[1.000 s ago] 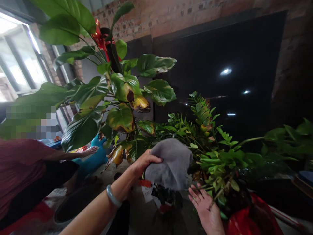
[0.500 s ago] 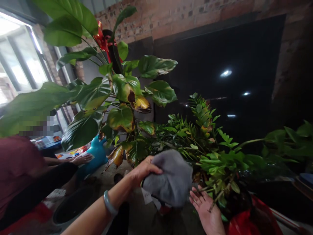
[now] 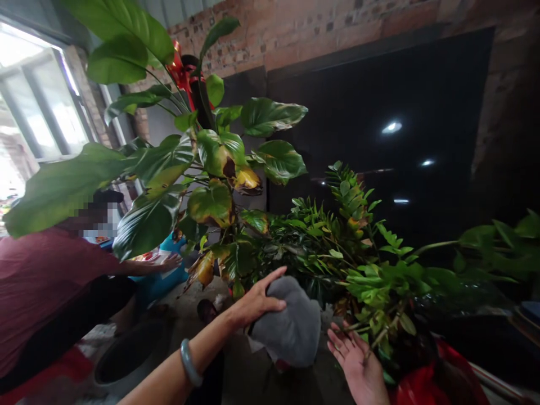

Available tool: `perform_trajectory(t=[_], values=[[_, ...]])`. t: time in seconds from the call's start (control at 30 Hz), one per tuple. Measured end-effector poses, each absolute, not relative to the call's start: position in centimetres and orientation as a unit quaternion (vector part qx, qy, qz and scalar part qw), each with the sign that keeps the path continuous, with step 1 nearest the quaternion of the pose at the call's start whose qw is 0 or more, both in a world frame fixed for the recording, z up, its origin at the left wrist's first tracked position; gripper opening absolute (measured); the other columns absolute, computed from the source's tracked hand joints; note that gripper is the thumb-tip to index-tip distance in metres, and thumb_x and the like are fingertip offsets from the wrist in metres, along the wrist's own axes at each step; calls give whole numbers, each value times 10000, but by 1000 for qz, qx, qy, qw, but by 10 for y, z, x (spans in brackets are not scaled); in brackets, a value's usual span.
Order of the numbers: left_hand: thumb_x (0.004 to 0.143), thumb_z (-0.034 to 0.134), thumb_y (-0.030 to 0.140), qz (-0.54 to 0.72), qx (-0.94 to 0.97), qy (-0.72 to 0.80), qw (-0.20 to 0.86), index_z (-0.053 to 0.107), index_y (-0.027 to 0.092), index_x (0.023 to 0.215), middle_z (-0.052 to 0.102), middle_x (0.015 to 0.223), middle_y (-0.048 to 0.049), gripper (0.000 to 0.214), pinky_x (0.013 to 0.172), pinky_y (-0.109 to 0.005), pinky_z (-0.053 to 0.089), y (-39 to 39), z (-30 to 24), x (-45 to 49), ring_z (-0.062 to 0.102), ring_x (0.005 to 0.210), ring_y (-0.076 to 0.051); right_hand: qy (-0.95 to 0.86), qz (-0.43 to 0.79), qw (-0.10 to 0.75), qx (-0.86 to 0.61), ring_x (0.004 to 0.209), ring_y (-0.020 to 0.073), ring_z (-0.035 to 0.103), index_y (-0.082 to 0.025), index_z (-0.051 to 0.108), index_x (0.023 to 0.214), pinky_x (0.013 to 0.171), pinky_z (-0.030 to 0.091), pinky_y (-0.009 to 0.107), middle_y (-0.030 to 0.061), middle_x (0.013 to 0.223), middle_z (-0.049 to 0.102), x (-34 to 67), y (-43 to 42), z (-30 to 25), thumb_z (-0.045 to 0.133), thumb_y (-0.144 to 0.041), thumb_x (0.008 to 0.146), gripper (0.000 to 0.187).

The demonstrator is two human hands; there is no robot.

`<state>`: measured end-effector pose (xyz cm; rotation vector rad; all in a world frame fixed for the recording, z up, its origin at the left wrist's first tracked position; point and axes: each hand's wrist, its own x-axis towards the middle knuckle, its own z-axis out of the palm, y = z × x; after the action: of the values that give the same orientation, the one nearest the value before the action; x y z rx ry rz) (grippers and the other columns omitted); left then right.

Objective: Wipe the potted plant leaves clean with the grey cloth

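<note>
1. Right now, a grey cloth [image 3: 287, 325] is sitting bunched between both hands, above a concrete floor [image 3: 248, 382].
2. The left hand [image 3: 257, 302], wearing a pale bangle [image 3: 189, 363], is resting on the cloth's top, its fingers stretching wide rather than gripping.
3. The right hand [image 3: 358, 360] is hanging open just beside the cloth, its fingers spreading wide, holding nothing, near the stems of a ZZ plant [image 3: 371, 281].
4. A large-leaved plant with yellowing leaves [image 3: 211, 205] is rising left of the cloth, beside a person in a maroon shirt [image 3: 50, 281], who is reaching toward a blue object [image 3: 172, 270].
</note>
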<state>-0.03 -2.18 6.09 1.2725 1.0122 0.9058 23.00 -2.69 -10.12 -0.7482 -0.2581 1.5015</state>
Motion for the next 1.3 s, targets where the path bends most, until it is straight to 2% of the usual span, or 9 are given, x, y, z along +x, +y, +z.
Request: perform_trajectory(t=[0.13, 0.33, 0.47, 0.7, 0.87, 0.97, 1.13, 1.23, 1.3], values=[[592, 698, 183, 450, 580, 416, 537, 622, 213, 1184, 671, 1088, -23, 597, 844, -285, 429, -5, 76, 8, 587, 965, -215, -115, 660, 662, -336, 829, 288, 656, -265, 705, 750, 943, 357, 542, 68, 833, 729, 228, -28, -101, 752, -502, 448, 386], [498, 575, 44, 345, 583, 522, 518, 739, 178, 861, 678, 732, 26, 421, 684, -256, 428, -14, 7, 10, 583, 774, -195, -113, 684, 638, -335, 882, 292, 656, -251, 694, 813, 908, 406, 503, 64, 879, 729, 236, -27, -102, 748, -466, 488, 394], [495, 613, 89, 324, 609, 488, 535, 735, 181, 915, 697, 813, 18, 447, 676, -244, 422, -23, 26, 10, 582, 771, -185, -122, 695, 634, -317, 869, 299, 656, -247, 699, 809, 907, 405, 513, 72, 878, 729, 238, -26, -105, 769, -468, 456, 423], [559, 690, 265, 529, 550, 397, 510, 668, 181, 1101, 675, 1097, -47, 548, 819, -288, 433, 16, 75, 27, 586, 948, -219, -117, 663, 662, -331, 889, 287, 640, -261, 697, 800, 939, 368, 521, 54, 873, 721, 227, -28, -101, 735, -499, 499, 386], [449, 658, 127, 366, 542, 518, 552, 729, 173, 912, 700, 753, 8, 471, 686, -281, 435, 5, 18, 24, 592, 740, -196, -102, 670, 649, -346, 869, 283, 642, -264, 678, 752, 856, 412, 477, 39, 831, 725, 228, -27, -95, 756, -476, 470, 361], [445, 666, 79, 252, 594, 473, 601, 748, 218, 858, 701, 734, 48, 443, 686, -259, 429, -12, 31, 14, 596, 749, -185, -88, 674, 639, -359, 732, 254, 646, -260, 670, 730, 785, 436, 449, 25, 759, 722, 231, -28, -93, 771, -475, 430, 382], [479, 720, 169, 419, 568, 393, 590, 718, 196, 997, 714, 897, -3, 518, 748, -261, 430, 3, 92, 23, 598, 810, -186, -91, 674, 641, -354, 721, 252, 635, -249, 659, 732, 793, 433, 454, 20, 719, 707, 231, -28, -94, 788, -451, 368, 436], [490, 696, 190, 526, 507, 404, 550, 707, 176, 1010, 706, 907, -23, 520, 754, -273, 428, 18, 81, 40, 586, 810, -189, -93, 672, 645, -353, 800, 267, 633, -242, 662, 793, 820, 423, 459, 44, 807, 712, 228, -27, -96, 758, -469, 427, 441], [449, 656, 113, 487, 512, 464, 534, 735, 169, 887, 691, 767, 4, 449, 702, -261, 420, 15, 56, 44, 565, 732, -175, -102, 666, 650, -353, 824, 275, 630, -246, 655, 806, 820, 419, 463, 45, 823, 705, 227, -26, -99, 727, -476, 485, 402]])
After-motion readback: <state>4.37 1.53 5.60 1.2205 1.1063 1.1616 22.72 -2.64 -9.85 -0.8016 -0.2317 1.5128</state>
